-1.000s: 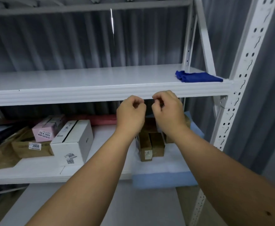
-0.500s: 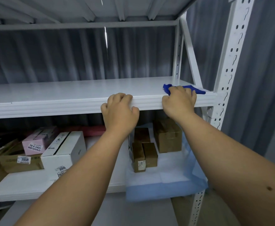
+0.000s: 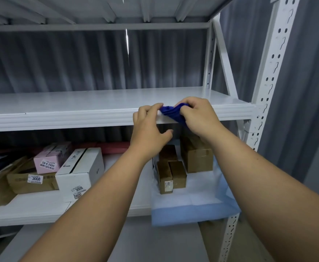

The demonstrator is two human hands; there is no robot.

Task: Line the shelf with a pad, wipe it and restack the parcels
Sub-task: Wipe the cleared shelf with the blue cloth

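Note:
A dark blue cloth [image 3: 171,112] is bunched at the front edge of the bare white upper shelf [image 3: 79,104]. My right hand [image 3: 196,116] grips its right side. My left hand [image 3: 149,125] pinches its left end with the fingertips, thumb spread below the shelf lip. On the lower shelf [image 3: 32,208], a blue-and-white pad [image 3: 189,207] lies at the right and hangs over the front edge. Small brown parcels [image 3: 171,173] and a bigger brown box [image 3: 198,157] stand on the pad.
Left on the lower shelf are a white box [image 3: 81,171], a pink box [image 3: 49,159], a brown carton [image 3: 26,180] and a red package [image 3: 113,148] behind. A perforated white upright [image 3: 268,76] stands at the right. A corrugated grey wall closes the back.
My right hand has pulled the blue cloth leftward from the shelf's right corner to the front edge. My left hand has left the shelf lip and taken the cloth's other end.

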